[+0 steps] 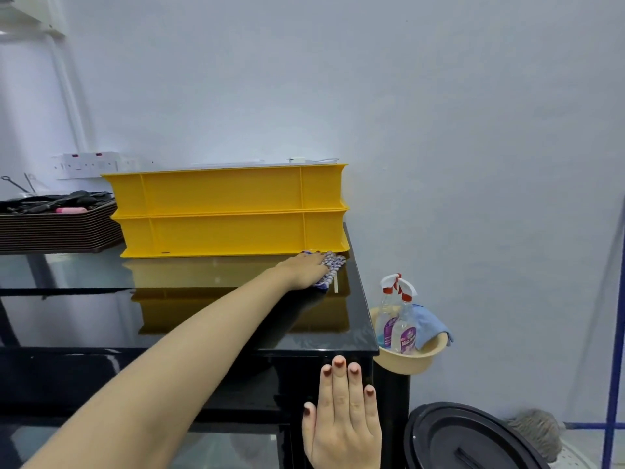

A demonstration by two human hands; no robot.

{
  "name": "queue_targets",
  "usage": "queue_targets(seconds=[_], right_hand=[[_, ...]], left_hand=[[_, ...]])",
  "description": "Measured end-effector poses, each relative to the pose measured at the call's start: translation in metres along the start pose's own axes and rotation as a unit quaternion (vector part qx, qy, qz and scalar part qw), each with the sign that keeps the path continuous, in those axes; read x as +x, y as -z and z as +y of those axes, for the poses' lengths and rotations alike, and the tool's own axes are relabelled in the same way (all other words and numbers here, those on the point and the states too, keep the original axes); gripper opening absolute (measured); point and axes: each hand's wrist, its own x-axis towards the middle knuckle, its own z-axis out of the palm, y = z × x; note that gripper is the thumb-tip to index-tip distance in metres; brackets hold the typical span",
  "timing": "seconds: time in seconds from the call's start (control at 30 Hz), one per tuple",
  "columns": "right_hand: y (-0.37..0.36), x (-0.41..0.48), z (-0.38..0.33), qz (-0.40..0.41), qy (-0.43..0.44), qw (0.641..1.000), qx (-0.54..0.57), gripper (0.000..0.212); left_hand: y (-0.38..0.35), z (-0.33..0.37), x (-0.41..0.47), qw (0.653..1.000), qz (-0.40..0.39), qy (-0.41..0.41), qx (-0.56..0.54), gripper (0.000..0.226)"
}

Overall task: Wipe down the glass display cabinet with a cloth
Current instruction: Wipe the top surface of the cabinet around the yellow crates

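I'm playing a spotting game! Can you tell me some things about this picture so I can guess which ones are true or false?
1. The left hand presses a cloth on the cabinet top. True.
2. Three yellow crates are stacked on the cabinet. False: there are two crates.
3. The right hand holds a spray bottle. False: it lies flat against the cabinet's front and holds nothing.
4. Two spray bottles stand in a basin beside the cabinet. True.
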Motion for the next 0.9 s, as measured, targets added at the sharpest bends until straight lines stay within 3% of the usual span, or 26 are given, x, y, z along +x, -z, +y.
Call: queue_targets(seconds=[0.2,0.37,0.57,0.67,0.9], right_hand=[[0.005,0.001,0.004,-0.007,0.019,1.000,0.010,0.059],[0.004,-0.001,0.007,-0.008,0.028,0.999,0.015,0.059],[0.001,-0.005,0.007,-0.005,0.034,0.999,0.014,0.059],[0.000,-0.006,0.007,-0.003,0.031,0.999,0.011,0.059],[0.000,-0.007,0.006,0.000,0.022,1.000,0.016,0.059]], left_hand=[[-0.006,0.035,-0.049,0.994,-0.026,-0.100,-0.040,0.052],[0.001,0.005,-0.127,0.983,-0.031,-0.169,-0.068,0.050],[0.016,-0.072,-0.152,0.998,-0.023,-0.024,-0.061,0.047],[0.014,-0.057,-0.133,0.999,0.004,0.023,-0.034,0.049],[-0.004,0.022,-0.133,0.989,0.004,-0.147,-0.031,0.048]])
